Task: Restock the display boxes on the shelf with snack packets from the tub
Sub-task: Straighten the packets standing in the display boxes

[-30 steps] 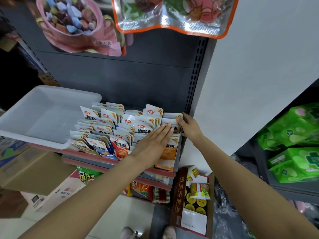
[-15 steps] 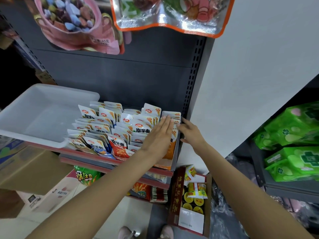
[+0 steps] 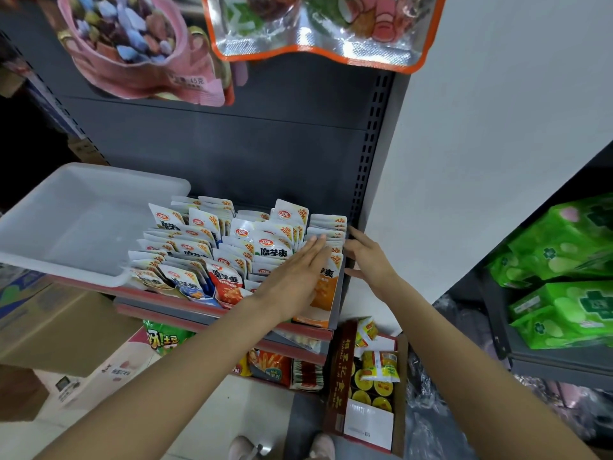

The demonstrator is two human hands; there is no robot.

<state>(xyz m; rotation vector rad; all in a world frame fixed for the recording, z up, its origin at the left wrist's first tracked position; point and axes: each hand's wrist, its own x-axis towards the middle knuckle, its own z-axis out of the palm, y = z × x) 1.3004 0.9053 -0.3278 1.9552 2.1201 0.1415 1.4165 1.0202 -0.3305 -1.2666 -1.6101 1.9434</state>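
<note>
Rows of white snack packets [image 3: 212, 247] with red logos stand upright in display boxes on the shelf [image 3: 185, 302]. My left hand [image 3: 295, 273] lies flat, fingers together, on the packets of the rightmost orange display box [image 3: 323, 293]. My right hand [image 3: 368, 257] rests with spread fingers against that box's right side, at the shelf's end. Neither hand holds a packet. The translucent white tub [image 3: 76, 224] sits on the shelf to the left, and I see nothing in it.
Large snack bags [image 3: 318, 28] hang above the shelf. A white wall panel [image 3: 497, 127] stands right of the shelf. A brown open box [image 3: 361, 390] of yellow packets sits on the floor below. Green packs [image 3: 564, 270] fill a shelf at right. Cardboard boxes [image 3: 59, 330] sit lower left.
My left hand slid right and back across the packet tops onto the rightmost box. My right hand moved from the packets' far end to the box's outer right side.
</note>
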